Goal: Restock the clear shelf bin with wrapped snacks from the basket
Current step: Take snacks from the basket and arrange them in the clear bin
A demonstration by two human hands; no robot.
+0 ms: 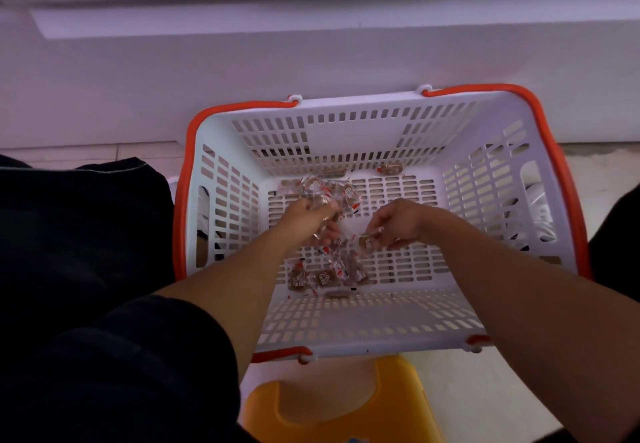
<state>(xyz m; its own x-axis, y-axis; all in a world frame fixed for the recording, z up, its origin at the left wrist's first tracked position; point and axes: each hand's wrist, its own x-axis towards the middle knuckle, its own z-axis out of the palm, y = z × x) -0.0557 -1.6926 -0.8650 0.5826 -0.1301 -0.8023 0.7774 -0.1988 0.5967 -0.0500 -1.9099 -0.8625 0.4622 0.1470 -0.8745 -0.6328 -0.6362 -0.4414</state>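
A white slotted basket [485, 179] with orange handles stands on the floor below me. Several clear-wrapped brown snacks [325, 278] lie scattered on its bottom. Both my hands reach down inside it. My left hand [308, 217] grips a bunch of wrapped snacks near the basket's left middle. My right hand [398, 222] pinches one wrapped snack [367, 242] between thumb and fingers. Two more snacks [389, 169] lie against the far wall. The clear shelf bin is not in view.
A white shelf base [311, 61] rises just behind the basket. A yellow stool [398, 397] shows under the basket's near edge. My dark-clothed knees [79, 220] flank the basket on both sides. Pale tiled floor [595, 165] lies to the right.
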